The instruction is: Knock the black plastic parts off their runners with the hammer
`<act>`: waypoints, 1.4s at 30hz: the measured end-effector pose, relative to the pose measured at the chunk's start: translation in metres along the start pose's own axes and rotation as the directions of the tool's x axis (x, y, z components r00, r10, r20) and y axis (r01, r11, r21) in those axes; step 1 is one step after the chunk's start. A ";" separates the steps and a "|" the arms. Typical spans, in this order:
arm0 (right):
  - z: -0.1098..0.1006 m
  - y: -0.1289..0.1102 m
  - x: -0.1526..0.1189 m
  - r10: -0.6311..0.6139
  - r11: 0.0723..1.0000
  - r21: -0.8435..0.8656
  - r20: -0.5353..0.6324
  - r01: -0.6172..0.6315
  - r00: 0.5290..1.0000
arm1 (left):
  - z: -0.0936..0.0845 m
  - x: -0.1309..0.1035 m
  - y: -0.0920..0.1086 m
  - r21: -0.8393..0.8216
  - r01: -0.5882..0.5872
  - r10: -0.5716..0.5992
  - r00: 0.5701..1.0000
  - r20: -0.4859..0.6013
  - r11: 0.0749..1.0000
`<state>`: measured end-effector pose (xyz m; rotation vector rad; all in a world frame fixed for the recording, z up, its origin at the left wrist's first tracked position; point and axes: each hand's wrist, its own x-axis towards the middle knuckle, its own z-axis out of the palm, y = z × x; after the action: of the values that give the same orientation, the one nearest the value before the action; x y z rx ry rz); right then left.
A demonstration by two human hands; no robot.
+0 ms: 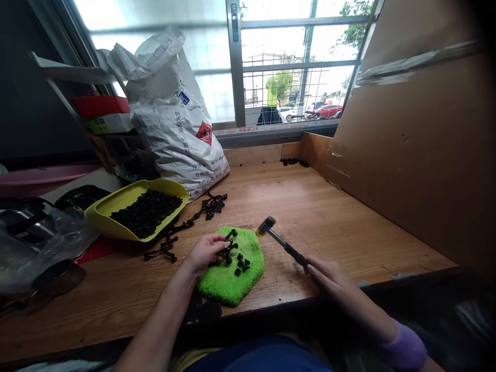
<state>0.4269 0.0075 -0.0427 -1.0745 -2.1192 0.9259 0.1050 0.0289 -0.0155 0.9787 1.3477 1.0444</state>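
My left hand (pixel 207 254) is closed on a black branched part (pixel 232 247) over the left side of a fuzzy green cloth (pixel 232 287). Several small black pieces (pixel 242 264) lie on the cloth, just right of my fingers. My right hand (pixel 327 274) grips the black handle of a small hammer (pixel 277 237). The hammer's head, dark at one end and yellow at the other, hangs above the table by the cloth's upper right edge. The tips of my left fingers partly cover the part they hold.
A yellow scoop-like tray (pixel 96 212) full of black pieces stands at the left. Black branched strips (pixel 211 206) lie between it and the cloth. Behind are a large white sack (pixel 170 119) and a window. A cardboard sheet (pixel 418 139) rises along the right of the wooden table (pixel 271 191).
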 end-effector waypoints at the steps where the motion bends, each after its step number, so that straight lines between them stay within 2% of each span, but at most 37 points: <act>1: 0.001 0.000 0.000 0.005 1.000 0.002 0.006 -0.005 1.000 | 0.001 0.000 0.000 0.013 0.001 -0.001 1.000 0.012 1.000; 7: 0.003 0.001 0.001 0.022 0.998 -0.058 0.021 -0.021 1.000 | 0.000 0.003 -0.003 0.096 -0.016 0.011 0.998 0.054 0.995; 16: 0.003 0.002 0.002 0.011 0.996 -0.089 0.030 -0.009 0.999 | 0.002 0.003 -0.004 0.138 -0.041 0.033 0.998 0.061 0.990; 22: -0.001 -0.023 0.005 -0.094 0.992 -0.085 -0.067 0.088 0.993 | 0.002 0.003 -0.005 0.146 -0.054 0.044 0.996 0.072 0.988; 25: -0.002 -0.038 0.011 -0.097 0.964 -0.251 -0.021 0.088 0.995 | 0.003 0.004 -0.004 0.132 -0.054 0.045 0.997 0.067 0.990; 28: -0.002 -0.044 0.016 -0.038 0.874 -0.481 0.080 0.072 0.996 | 0.005 0.005 -0.003 0.121 -0.036 0.029 0.998 0.063 0.992; 33: -0.001 -0.046 0.018 -0.073 0.905 -0.418 0.042 0.083 0.996 | 0.005 0.006 -0.003 0.127 -0.013 0.006 0.998 0.057 0.992; 37: 0.004 -0.043 0.018 -0.014 0.816 -0.574 0.102 0.070 0.995 | 0.004 0.008 -0.003 0.168 -0.016 0.007 0.998 0.058 0.986; 40: 0.005 -0.041 0.020 -0.048 0.843 -0.532 0.069 0.077 0.996 | 0.003 0.009 -0.002 0.187 -0.003 -0.007 0.999 0.051 0.982; 42: 0.005 -0.040 0.021 -0.041 0.827 -0.555 0.089 0.083 0.995 | 0.002 0.009 -0.001 0.199 0.010 -0.021 0.998 0.053 0.980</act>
<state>0.3950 0.0062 -0.0098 -1.2449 -2.5515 0.3029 0.1070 0.0374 -0.0193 1.1343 1.4318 0.8771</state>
